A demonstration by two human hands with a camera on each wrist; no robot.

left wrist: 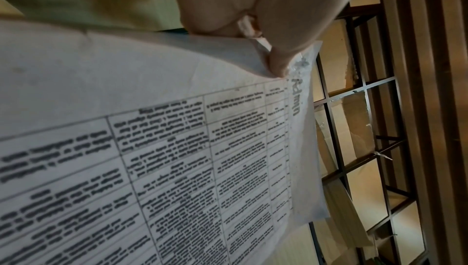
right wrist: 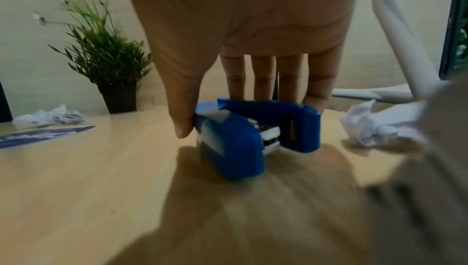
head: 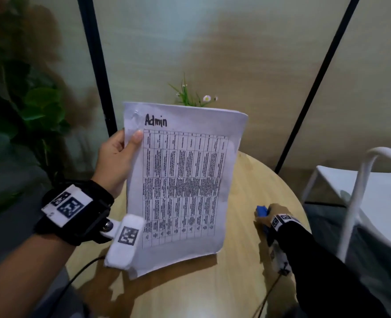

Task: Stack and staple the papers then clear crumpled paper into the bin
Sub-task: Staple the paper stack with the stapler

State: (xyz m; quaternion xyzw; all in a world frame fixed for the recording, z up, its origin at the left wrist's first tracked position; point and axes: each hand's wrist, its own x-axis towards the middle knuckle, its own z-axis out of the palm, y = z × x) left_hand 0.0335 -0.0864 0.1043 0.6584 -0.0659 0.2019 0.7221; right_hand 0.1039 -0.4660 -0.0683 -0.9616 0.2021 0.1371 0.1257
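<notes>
Round wooden table (head: 247, 283) with blue stapler (right wrist: 253, 135), crumpled paper (right wrist: 372, 129), potted plant (right wrist: 106, 65)

Table text on the papers (head: 180, 180) is way too small and smeared to read in either view; only "Admin" comes through. Their lower left corner sits behind the wrist camera (head: 124, 242). The stapler (right wrist: 250, 135) is motion-blurred, and the head view shows just a blue sliver at 11 o'clock of the right hand (head: 273, 214). The chair (head: 373, 193) runs off the right edge.
</notes>
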